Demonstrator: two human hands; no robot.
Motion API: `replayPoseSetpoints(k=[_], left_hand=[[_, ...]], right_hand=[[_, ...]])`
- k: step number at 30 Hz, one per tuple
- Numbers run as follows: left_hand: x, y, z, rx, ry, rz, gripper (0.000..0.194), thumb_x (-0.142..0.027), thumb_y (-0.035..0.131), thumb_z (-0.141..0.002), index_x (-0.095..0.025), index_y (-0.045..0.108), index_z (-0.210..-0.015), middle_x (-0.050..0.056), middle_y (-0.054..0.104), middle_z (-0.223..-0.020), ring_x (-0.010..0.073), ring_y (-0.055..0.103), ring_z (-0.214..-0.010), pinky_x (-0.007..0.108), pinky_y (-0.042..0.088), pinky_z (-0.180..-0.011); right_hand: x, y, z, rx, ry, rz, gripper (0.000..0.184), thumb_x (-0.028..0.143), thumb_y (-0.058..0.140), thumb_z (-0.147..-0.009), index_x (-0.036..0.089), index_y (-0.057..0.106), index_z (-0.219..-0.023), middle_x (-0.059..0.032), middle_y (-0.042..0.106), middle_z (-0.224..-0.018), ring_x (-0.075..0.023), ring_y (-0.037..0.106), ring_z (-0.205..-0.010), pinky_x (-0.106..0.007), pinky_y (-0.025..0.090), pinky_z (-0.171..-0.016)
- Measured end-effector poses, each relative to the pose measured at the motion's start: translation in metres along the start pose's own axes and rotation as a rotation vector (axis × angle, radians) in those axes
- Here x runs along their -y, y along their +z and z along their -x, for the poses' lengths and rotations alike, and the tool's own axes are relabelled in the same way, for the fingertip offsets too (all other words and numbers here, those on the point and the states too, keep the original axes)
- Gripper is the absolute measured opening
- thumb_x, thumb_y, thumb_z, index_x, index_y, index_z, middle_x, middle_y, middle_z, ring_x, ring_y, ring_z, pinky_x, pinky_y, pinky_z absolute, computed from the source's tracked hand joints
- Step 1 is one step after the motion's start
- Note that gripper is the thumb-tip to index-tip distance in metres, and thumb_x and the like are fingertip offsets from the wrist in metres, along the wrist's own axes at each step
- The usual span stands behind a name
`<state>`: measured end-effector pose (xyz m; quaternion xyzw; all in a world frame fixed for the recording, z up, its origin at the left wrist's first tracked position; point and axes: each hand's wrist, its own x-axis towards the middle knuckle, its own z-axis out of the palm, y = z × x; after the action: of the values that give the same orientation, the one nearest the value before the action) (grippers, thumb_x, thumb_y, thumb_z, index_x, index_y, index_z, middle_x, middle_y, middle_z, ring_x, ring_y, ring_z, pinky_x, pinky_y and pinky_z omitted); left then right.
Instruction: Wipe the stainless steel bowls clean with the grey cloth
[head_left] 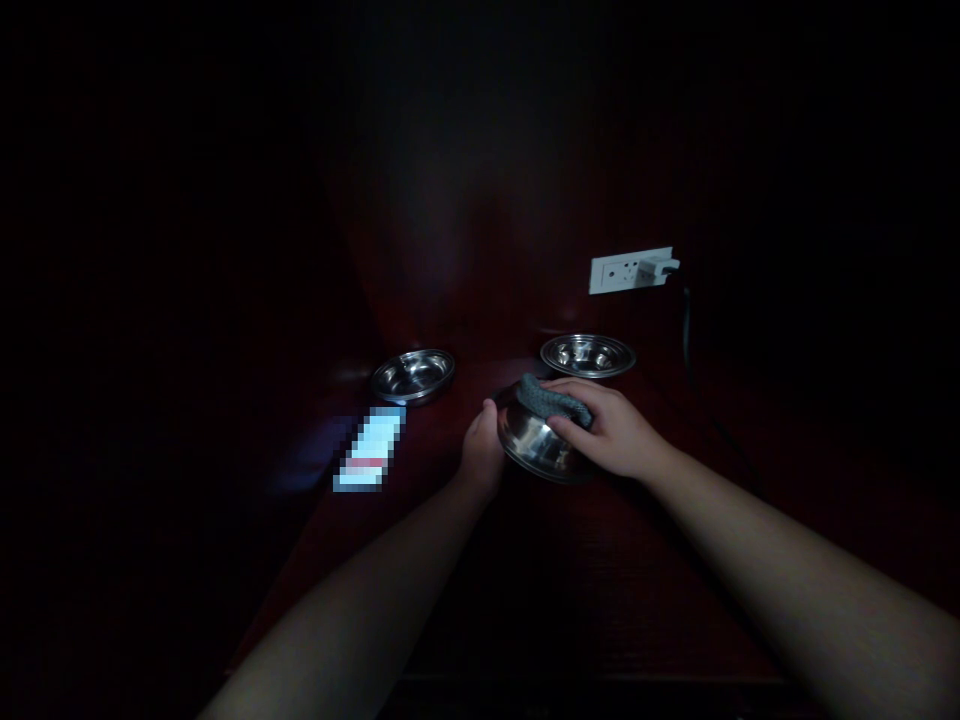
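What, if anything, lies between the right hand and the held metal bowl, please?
A grey cloth lies between the right hand and the held bowl; nothing visible separates the left hand from its edge.

Pair of Bare Hands, with Forearms

Left forearm (375, 590): bare, rising from the lower edge, slanting inward. Left hand (482, 452): upright, thumb raised, its other fingers hidden; wrist slightly bent. Right forearm (780, 560): bare, entering from the lower right corner, slanting inward. Right hand (619, 430): back of hand uppermost, fingers reaching leftward, thumb parted below them, in a gripping pose. Hands close together, apart; the right slightly higher in view.
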<state>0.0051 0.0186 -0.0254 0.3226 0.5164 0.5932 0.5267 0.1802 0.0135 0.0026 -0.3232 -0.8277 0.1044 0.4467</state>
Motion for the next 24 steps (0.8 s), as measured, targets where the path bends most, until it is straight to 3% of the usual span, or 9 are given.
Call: replayPoseSetpoints(k=[7,14,24], left_hand=[[0.0030,-0.0012,-0.0021,0.035,0.039,-0.024,0.042,-0.047,0.045,-0.090,-0.014,0.071,-0.084,0.008,0.074,-0.087,0.0183,0.067,-0.078,0.030,0.049,-0.077],[0.0003,-0.0005,0.0015,0.019,0.046,-0.071,0.043,-0.047,0.045,-0.090,-0.014,0.070,-0.082,0.008,0.073,-0.086,0.0187,0.066,-0.079,0.031,0.048,-0.079],[0.0026,0.0002,-0.0004,0.013,0.021,-0.010,0.042,-0.048,0.047,-0.089,-0.013,0.069,-0.082,0.007,0.072,-0.082,0.0175,0.065,-0.075,0.030,0.049,-0.075]], right_hand=[[-0.0007,0.0007,0.0005,-0.005,-0.008,0.008,0.033,0.029,0.061,-0.084,0.018,0.061,-0.116,-0.0107,0.065,-0.119,-0.0240,0.062,-0.110,-0.041,0.047,-0.098],[0.0002,0.0007,-0.0012,-0.065,-0.108,-0.013,0.017,0.023,0.061,-0.083,0.019,0.065,-0.099,-0.0099,0.069,-0.108,-0.0223,0.065,-0.101,-0.039,0.050,-0.091],[0.0008,0.0011,-0.0014,-0.064,-0.042,-0.007,0.019,0.026,0.061,-0.083,0.019,0.066,-0.100,-0.0096,0.068,-0.109,-0.0232,0.064,-0.101,-0.040,0.050,-0.091]])
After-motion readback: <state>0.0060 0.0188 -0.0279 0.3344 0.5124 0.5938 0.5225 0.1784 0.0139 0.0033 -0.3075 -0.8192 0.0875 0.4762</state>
